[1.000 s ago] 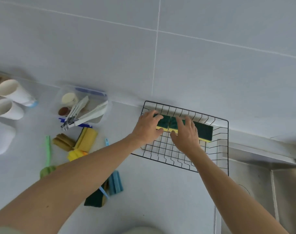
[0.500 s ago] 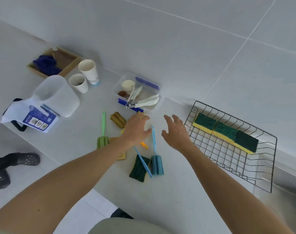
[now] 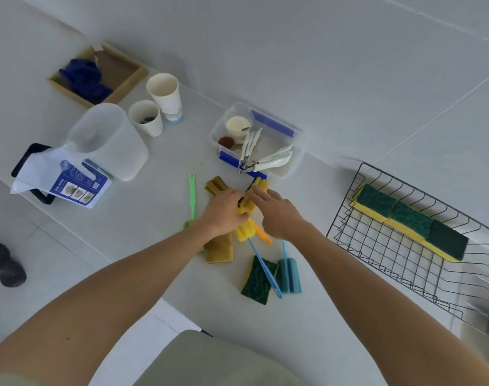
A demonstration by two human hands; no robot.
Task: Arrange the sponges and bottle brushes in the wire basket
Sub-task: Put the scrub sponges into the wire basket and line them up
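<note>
The black wire basket (image 3: pixel 346 218) sits at the right with three green-and-yellow sponges (image 3: pixel 410 221) in a row along its far side. At the counter's centre my left hand (image 3: pixel 224 211) grips a yellow sponge (image 3: pixel 258 188). My right hand (image 3: pixel 279 215) touches the same sponge with its fingertips. Below them lie a yellow bottle brush (image 3: pixel 244 232) with an orange handle, a blue bottle brush (image 3: pixel 289 274), a green sponge (image 3: pixel 258 280) under a blue handle, a green-handled brush (image 3: pixel 192 196) and brown sponges (image 3: pixel 219 252).
A clear plastic box (image 3: pixel 293 151) with white tongs stands behind the hands. Left of it are two paper cups (image 3: pixel 159 104), a clear jug (image 3: pixel 107 140) on a leaflet, and a wooden tray (image 3: pixel 120 79) with blue cloth. The counter edge runs diagonally at lower left.
Both hands left the basket, moved left over the loose pile, and closed in on the yellow sponge. The view swung left, so the basket now sits at the right.
</note>
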